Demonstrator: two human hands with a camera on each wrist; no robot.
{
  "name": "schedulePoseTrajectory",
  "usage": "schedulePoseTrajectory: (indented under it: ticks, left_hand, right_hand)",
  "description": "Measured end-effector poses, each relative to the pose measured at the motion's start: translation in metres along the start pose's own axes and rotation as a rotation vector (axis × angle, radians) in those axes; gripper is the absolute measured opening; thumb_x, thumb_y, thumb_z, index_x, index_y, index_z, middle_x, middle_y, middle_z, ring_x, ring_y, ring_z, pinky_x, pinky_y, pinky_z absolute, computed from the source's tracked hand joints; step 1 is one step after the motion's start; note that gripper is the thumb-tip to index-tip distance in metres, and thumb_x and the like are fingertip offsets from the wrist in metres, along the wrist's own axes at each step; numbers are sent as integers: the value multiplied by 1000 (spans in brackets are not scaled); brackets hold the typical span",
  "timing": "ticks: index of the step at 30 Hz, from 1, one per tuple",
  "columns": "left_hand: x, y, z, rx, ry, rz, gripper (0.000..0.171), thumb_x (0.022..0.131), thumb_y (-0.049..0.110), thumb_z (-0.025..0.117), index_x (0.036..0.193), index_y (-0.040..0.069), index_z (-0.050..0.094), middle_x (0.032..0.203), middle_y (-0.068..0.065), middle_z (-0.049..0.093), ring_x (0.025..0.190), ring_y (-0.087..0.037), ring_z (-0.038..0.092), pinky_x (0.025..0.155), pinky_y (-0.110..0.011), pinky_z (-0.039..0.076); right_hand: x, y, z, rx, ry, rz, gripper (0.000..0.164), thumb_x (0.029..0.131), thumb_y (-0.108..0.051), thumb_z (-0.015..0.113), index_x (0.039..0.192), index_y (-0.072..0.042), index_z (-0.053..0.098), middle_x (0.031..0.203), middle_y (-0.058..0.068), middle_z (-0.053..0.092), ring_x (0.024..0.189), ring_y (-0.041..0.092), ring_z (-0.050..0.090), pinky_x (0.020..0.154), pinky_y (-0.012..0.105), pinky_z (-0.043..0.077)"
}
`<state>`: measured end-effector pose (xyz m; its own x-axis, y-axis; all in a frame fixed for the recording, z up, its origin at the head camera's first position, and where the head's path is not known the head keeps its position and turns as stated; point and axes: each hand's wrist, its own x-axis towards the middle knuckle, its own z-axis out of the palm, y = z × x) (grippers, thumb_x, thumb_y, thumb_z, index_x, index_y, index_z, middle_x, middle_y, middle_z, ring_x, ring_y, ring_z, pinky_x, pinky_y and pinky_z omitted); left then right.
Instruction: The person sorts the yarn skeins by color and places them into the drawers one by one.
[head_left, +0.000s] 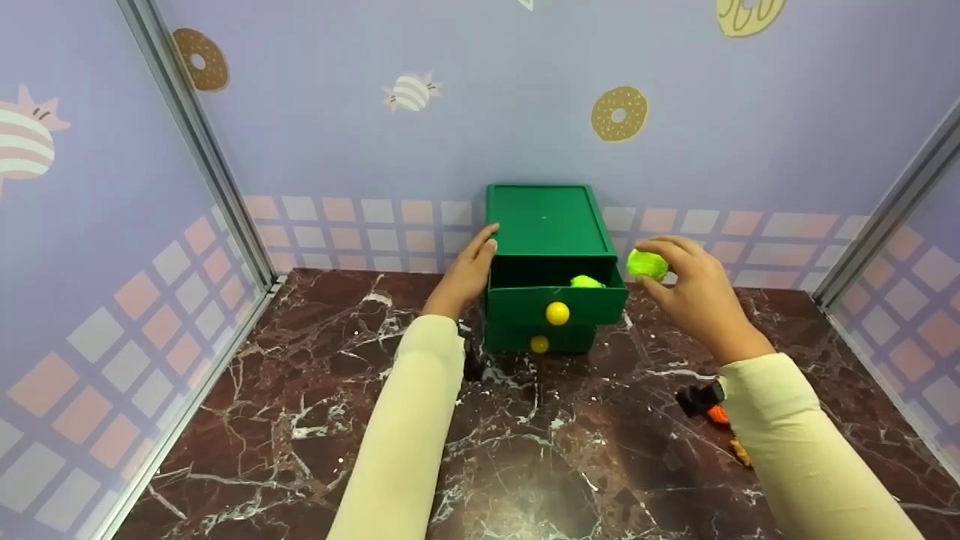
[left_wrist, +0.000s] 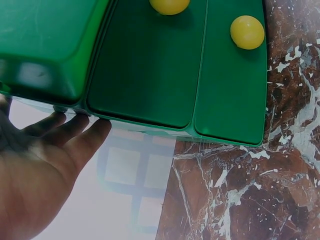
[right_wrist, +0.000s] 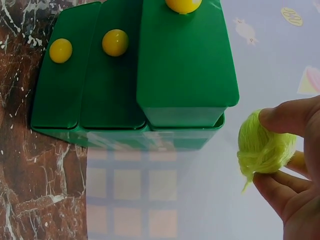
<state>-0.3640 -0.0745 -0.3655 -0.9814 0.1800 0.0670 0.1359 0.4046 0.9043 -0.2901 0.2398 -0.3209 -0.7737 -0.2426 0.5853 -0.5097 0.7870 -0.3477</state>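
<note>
A green drawer cabinet [head_left: 551,217] with yellow round knobs stands near the back wall. Its top drawer [head_left: 517,306] is pulled out, and the lower drawers look closed in the right wrist view. Inside the open drawer, a lime-green ball [head_left: 586,282] shows over the front edge. My right hand [head_left: 697,292] pinches a lime-green yarn ball [right_wrist: 262,145] between thumb and fingers, just right of the open drawer; a short loose strand hangs from it. On the cabinet's left side, my left hand [head_left: 466,276] rests with extended fingers [left_wrist: 90,140] against the side wall.
An orange item [head_left: 718,415] and a yellow-brown item [head_left: 740,451] lie on the dark marbled table [head_left: 360,420], partly hidden by the right sleeve. Patterned panels [head_left: 420,150] enclose the back and both sides.
</note>
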Motion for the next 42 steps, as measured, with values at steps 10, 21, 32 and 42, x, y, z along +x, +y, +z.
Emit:
schedulePoseTrajectory:
  ticks: [10,21,32,42]
  left_hand:
    - [-1,-1,-1,9,6,-1,49,104,53,28,151,47,22,162,3,20,147,-31,25,116,-57,24]
    - [-2,-2,-3,-5,-6,6,49,103,54,28,151,46,22,162,2,21,148,-31,24,117,-57,23]
    - [1,0,0,-24,10,10,48,104,50,29,152,44,24,161,1,23,147,-32,26,116,-56,25]
    - [0,-1,0,-36,-4,10,49,104,52,29,152,45,22,162,1,22,147,-31,26,116,-56,24]
  right_hand:
    - [7,-11,6,31,-23,-8,39,86,-9,74,124,-12,65,132,14,57,116,39,56,93,56,47]
    - [14,-21,16,64,-31,-48,40,87,-11,73,125,-9,64,132,12,58,115,35,58,93,52,50]
    - [16,-27,23,88,-57,-33,41,88,-14,72,128,-11,62,135,11,56,114,33,60,92,49,52]
    - [17,-33,31,76,-59,-64,40,89,-18,72,127,-12,63,135,9,57,119,33,57,94,49,50]
